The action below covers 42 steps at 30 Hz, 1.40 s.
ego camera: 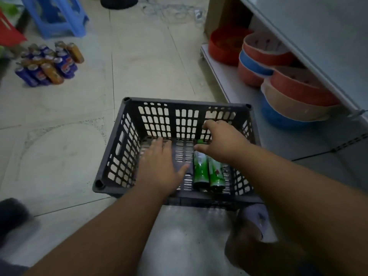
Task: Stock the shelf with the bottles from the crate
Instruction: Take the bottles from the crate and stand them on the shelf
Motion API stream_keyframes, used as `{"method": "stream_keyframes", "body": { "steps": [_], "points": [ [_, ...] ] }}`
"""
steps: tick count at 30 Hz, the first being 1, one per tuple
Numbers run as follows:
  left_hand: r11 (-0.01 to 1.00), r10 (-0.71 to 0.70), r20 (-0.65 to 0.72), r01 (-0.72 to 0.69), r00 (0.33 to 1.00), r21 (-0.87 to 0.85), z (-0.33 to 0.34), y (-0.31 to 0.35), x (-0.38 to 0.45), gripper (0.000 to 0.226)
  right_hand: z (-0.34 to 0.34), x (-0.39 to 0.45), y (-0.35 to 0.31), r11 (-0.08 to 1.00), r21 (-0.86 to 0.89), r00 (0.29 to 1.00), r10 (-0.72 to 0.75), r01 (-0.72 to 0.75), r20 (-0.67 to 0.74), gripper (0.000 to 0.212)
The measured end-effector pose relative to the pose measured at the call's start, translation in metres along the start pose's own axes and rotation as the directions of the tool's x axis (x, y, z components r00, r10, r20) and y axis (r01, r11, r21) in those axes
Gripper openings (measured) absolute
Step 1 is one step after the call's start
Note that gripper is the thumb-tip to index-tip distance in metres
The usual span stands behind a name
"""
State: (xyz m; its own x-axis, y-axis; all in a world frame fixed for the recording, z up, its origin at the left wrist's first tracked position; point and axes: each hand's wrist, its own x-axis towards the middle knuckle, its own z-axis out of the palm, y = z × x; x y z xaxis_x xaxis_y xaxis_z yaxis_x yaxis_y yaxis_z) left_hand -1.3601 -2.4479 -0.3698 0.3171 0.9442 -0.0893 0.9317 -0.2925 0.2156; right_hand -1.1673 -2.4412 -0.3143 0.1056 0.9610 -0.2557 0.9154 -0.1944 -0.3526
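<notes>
A dark grey slatted crate (127, 148) stands on the floor in front of me. Two green bottles (208, 172) lie side by side on its bottom, at the right. My left hand (159, 166) reaches into the crate with straight fingers, left of the bottles and holding nothing. My right hand (221, 140) hovers over the cap ends of the bottles, fingers spread and loosely bent; no grip on a bottle shows. The white shelf (229, 84) runs along the right.
Stacked red, blue and beige plastic basins (278, 76) fill the lowest shelf board. A cluster of blue and orange drink bottles (49, 62) stands on the floor at far left, near a blue plastic stool (57, 16). My slippered foot (256, 218) is just behind the crate.
</notes>
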Motion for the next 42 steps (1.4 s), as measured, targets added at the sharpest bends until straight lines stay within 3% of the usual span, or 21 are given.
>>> {"method": "stream_keyframes", "body": {
  "steps": [6,16,22,26,31,35,38,42],
  "points": [
    [0.993,-0.119,0.090,0.119,0.989,0.002,0.070,-0.013,0.021,0.119,0.064,0.059,0.044,0.990,0.095,0.991,0.097,-0.106,0.097,0.051],
    [0.995,-0.098,0.125,0.101,0.987,-0.016,0.073,-0.011,0.027,0.122,0.159,0.134,0.080,0.954,0.049,0.919,0.268,-0.294,0.289,0.079],
    [0.993,-0.112,0.136,0.117,0.984,-0.031,0.076,-0.011,0.026,0.122,0.203,0.179,0.081,0.902,-0.141,0.863,0.431,-0.407,0.264,0.095],
    [0.989,-0.116,0.146,0.127,0.983,-0.071,0.076,-0.011,0.024,0.119,0.214,0.188,0.073,0.891,-0.192,0.848,0.451,-0.411,0.279,0.100],
    [0.988,-0.115,0.156,0.129,0.981,-0.083,0.073,-0.010,0.025,0.117,0.220,0.181,0.058,0.877,0.231,0.867,0.314,-0.421,0.387,0.095],
    [0.990,-0.104,0.140,0.117,0.985,-0.085,0.071,-0.010,0.025,0.116,0.191,0.165,0.053,0.838,0.433,0.914,0.174,-0.332,0.365,0.065],
    [0.988,-0.122,0.144,0.134,0.982,-0.081,0.069,-0.009,0.024,0.116,0.152,0.147,0.046,0.767,0.576,0.943,0.114,-0.285,0.314,0.054],
    [0.994,-0.104,0.142,0.108,0.984,-0.019,0.059,-0.008,0.020,0.111,0.083,0.111,0.032,0.766,0.617,0.982,0.104,-0.179,0.156,0.054]
  ]
}}
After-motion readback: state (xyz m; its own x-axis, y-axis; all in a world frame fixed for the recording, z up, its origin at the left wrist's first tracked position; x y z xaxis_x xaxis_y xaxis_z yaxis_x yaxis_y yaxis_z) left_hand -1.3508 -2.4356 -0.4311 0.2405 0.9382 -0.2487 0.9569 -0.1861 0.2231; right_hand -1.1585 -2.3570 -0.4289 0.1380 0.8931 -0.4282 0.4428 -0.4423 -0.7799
